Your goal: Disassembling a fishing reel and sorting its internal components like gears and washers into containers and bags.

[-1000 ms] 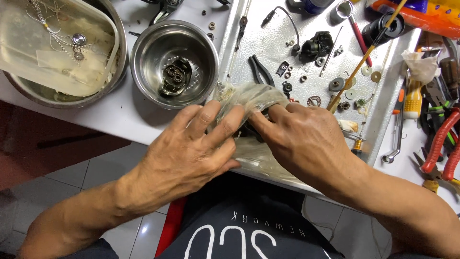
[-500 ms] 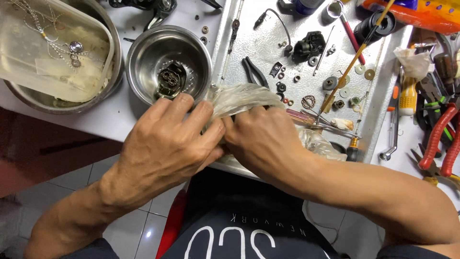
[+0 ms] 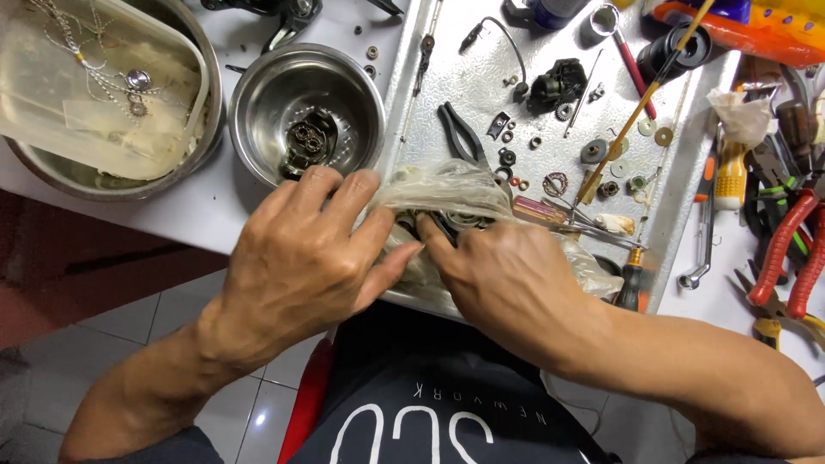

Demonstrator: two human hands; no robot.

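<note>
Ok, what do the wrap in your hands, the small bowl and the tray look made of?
Wrap: thin clear plastic film, going by its crinkles and milky sheen; both hands, left and right, pinch it around a dark part I can't make out. Small bowl: polished steel, judging by its mirror-like reflections. Tray: dull silvery sheet metal with a pebbled texture, possibly aluminium.

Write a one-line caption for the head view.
Both hands, left hand and right hand, grip a crumpled clear plastic bag over a metal tray strewn with small parts.
</note>
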